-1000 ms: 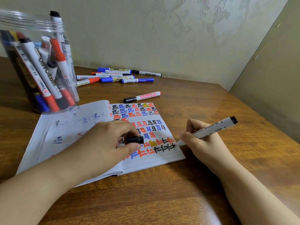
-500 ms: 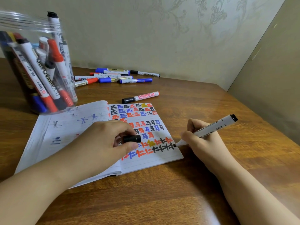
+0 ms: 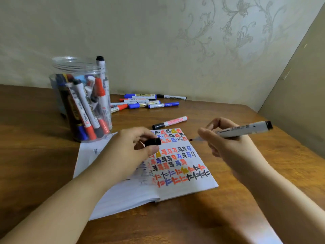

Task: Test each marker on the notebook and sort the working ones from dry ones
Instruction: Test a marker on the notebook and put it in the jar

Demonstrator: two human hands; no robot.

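Black-tipped marker (image 3: pixel 242 129), pinched in right hand (image 3: pixel 226 143), has lifted off the notebook (image 3: pixel 175 189); left hand (image 3: pixel 130 148) pinches its cap (image 3: pixel 152 142) above. Recapping likely.

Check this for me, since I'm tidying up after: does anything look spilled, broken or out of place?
Nothing spilled or broken. One black-capped marker lies alone just beyond the notebook, apart from the marker pile near the wall. The notebook sits askew to the table edge.

The wooden table (image 3: pixel 228 217) carries an open notebook (image 3: pixel 133 196), a clear jar (image 3: pixel 77 67), a marker pile (image 3: pixel 146 102) and one lone marker (image 3: pixel 169 122).
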